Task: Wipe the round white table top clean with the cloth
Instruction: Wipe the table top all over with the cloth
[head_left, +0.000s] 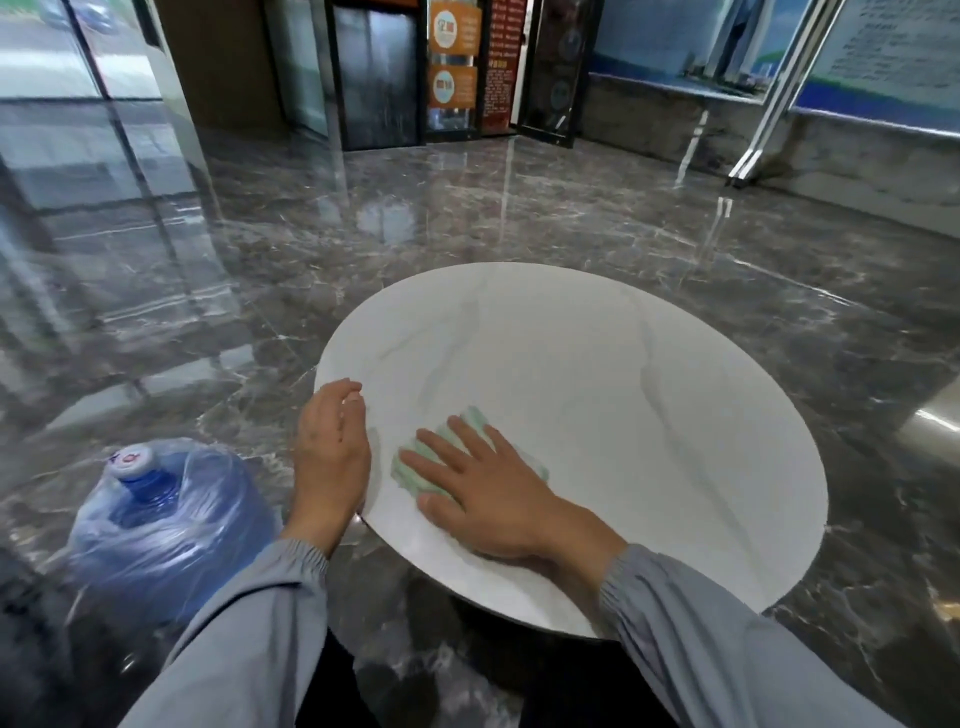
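Bench: a round white top (623, 415) with faint grey veins is seen from above; 12 o'clock is taken as the edge farthest from the person.
Cloth: a pale green cloth (475, 418) is laid flat on the bench at about 9 o'clock, a little inside the rim. Most of it is covered by the right hand, and only its far corner and left edge are shown.
Right hand: the right hand (488, 493) is laid palm down on the cloth. Its fingers (441, 457) are held straight and spread, pointing towards 10 o'clock, and nothing is gripped by them. The heel of the hand is rested on the bare bench just behind the cloth.
Left hand: the left hand (330, 447) is placed at the rim at 9 o'clock, just beside the cloth but apart from it. Its fingers (348, 387) are loosely bent over the edge and blurred; nothing is held in them, and whether the rim is clasped from below cannot be told.
Sleeves: both forearms are covered by grey sleeves (701, 639) gathered at the wrist.
Water bottle: a large blue bottle (156, 519) wrapped in clear plastic is stood on the floor off the bench at 8 o'clock.
Floor: dark, glossy marbled tiles (467, 218) are spread all around.
Doors: dark glass doors (374, 73) are seen far off at 12 o'clock, with orange posters (452, 52) just beside them.
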